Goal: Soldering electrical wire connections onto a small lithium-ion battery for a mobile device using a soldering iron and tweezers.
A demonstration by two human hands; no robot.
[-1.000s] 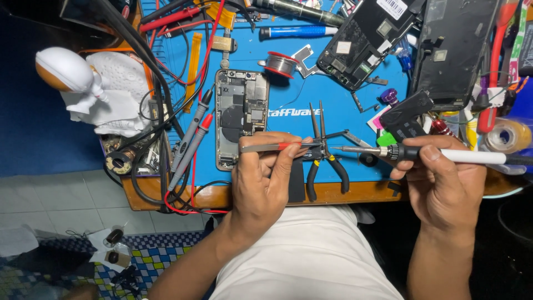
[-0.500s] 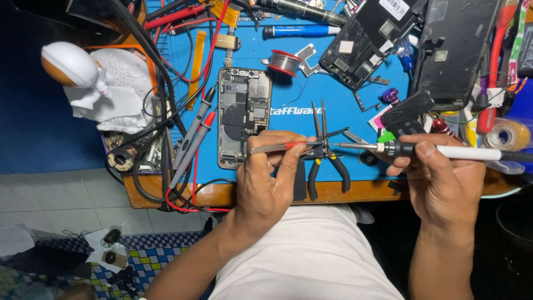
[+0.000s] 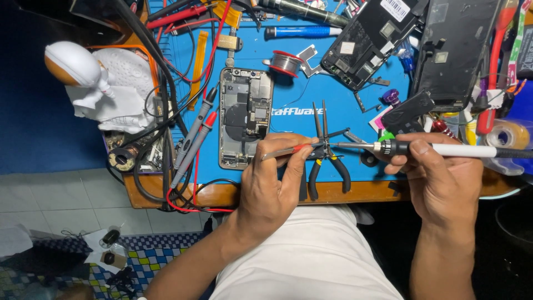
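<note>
My left hand [image 3: 277, 180] pinches slim tweezers [image 3: 291, 150] with a red grip, their tips pointing right over the blue work mat [image 3: 288, 111]. My right hand [image 3: 441, 178] grips a soldering iron [image 3: 422, 149] with a black collar and white handle; its thin metal tip points left and meets the tweezer tips near the nose of the long-nose pliers [image 3: 323, 150] lying on the mat. An opened phone [image 3: 244, 116] with bare boards lies just left of my left hand.
A solder spool [image 3: 286, 62], two dismantled phone screens [image 3: 372, 41], red and black meter probes [image 3: 197, 130], tangled cables, a white figure on tissue [image 3: 89, 80] and a tape roll [image 3: 511, 133] crowd the wooden desk. Tiled floor lies below left.
Both hands stay nearly still with tweezers and iron tip together. The view has shifted slightly.
</note>
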